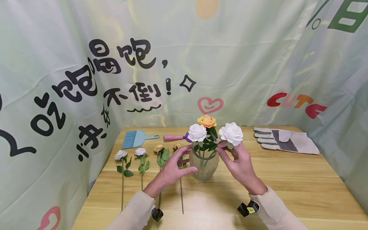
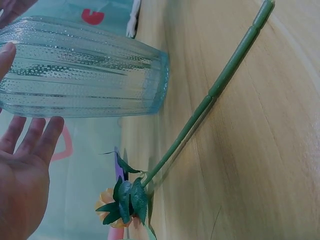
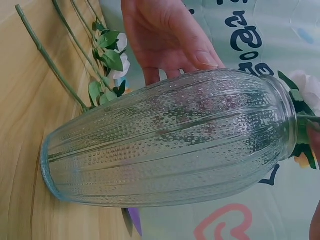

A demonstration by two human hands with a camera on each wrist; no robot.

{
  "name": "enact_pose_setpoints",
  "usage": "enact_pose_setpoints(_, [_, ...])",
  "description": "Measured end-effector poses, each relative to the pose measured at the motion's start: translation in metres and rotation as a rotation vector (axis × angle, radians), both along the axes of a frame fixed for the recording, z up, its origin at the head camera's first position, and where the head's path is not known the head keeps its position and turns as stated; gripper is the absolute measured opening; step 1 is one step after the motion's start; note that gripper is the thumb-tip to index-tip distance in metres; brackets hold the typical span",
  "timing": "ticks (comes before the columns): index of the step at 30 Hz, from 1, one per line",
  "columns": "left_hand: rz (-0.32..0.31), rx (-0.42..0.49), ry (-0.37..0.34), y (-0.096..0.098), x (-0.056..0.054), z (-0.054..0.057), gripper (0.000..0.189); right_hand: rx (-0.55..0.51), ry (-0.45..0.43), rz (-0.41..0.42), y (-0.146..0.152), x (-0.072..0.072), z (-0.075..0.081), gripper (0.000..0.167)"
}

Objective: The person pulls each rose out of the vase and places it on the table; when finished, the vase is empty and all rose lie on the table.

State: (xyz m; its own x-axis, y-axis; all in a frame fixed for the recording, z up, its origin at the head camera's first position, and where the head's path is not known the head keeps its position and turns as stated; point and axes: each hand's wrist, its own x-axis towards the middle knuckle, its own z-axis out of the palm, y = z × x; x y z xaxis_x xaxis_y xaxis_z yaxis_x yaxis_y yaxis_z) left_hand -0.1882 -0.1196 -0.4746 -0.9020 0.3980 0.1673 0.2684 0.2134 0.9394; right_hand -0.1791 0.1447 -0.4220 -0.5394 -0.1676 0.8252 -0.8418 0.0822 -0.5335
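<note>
A ribbed clear glass vase (image 1: 204, 167) stands upright on the table, with an orange rose (image 1: 206, 121) and a white rose (image 1: 197, 132) in it. My left hand (image 1: 172, 167) holds the vase's left side, thumb in front and fingers behind; the left wrist view shows its fingertips (image 2: 52, 129) at the glass (image 2: 85, 70). With thumb and fingers my right hand (image 1: 240, 161) pinches another white rose (image 1: 231, 134) just below its bloom. Its green stem (image 3: 306, 120) is at the vase mouth in the right wrist view.
Left of the vase lie two white roses (image 1: 120, 155) and two orange roses (image 1: 158, 148), stems toward me. A blue brush (image 1: 134, 139) and a tool with a pink handle (image 1: 173, 137) lie behind them. A grey-white glove (image 1: 287, 140) rests at the back right. Printed curtains enclose the table.
</note>
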Motion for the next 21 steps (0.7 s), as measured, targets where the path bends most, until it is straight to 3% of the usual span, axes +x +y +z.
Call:
enact_pose_setpoints(3, [0.002,-0.003,-0.006,0.0,0.0,0.0,0.078,-0.045,0.011,-0.006,0.0,-0.001,0.002,0.021])
enact_pose_setpoints(6, [0.005,-0.006,-0.009,0.0,0.0,0.0,0.078,-0.074,0.019,-0.016,0.0,-0.002,0.004,0.019])
enact_pose_setpoints(14, [0.007,-0.001,-0.009,0.0,0.001,-0.001,0.077,-0.092,-0.063,-0.083,0.001,-0.001,0.009,0.035])
enact_pose_setpoints(21, [0.007,0.007,-0.012,0.0,0.001,-0.001,0.078,-0.154,-0.048,0.002,0.0,-0.001,0.02,0.04])
